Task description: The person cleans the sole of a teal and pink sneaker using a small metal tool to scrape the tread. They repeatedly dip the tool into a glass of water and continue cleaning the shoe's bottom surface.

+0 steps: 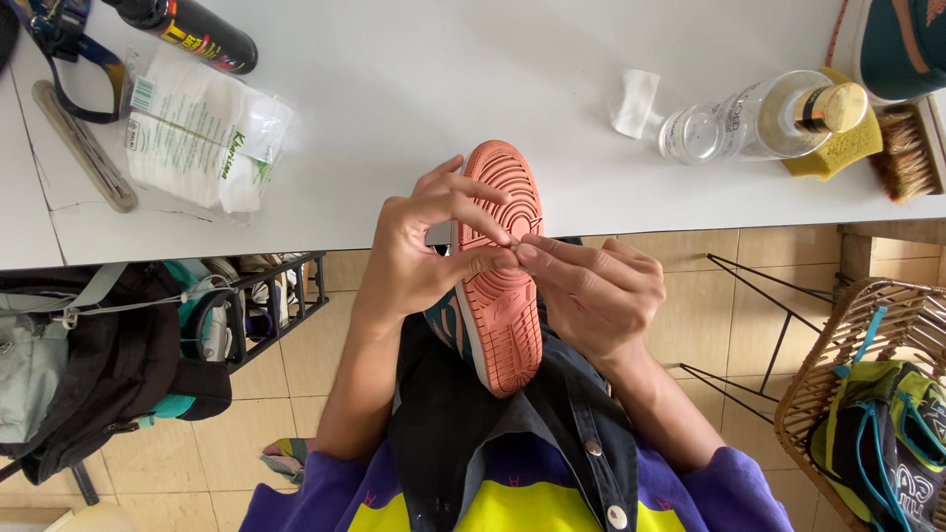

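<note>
A sneaker [501, 325] with a salmon-orange ribbed sole rests sole-up on my lap, its toe reaching up to the white table [414, 89] edge. My left hand [419, 251] grips the shoe's left side, thumb and fingers curled over the sole. My right hand [591, 291] comes in from the right, its fingertips pinched together on the middle of the sole, touching the left fingertips. Whether something small sits between the fingers is hidden.
On the table lie a clear glass bottle [754, 120] with a gold cap, a yellow sponge [843, 148], a brush [907, 153], a small white pad [636, 101], a pack of cotton pads [202, 138] and a black spray can [192, 30]. A wicker basket [838, 365] stands right, bags [89, 365] left.
</note>
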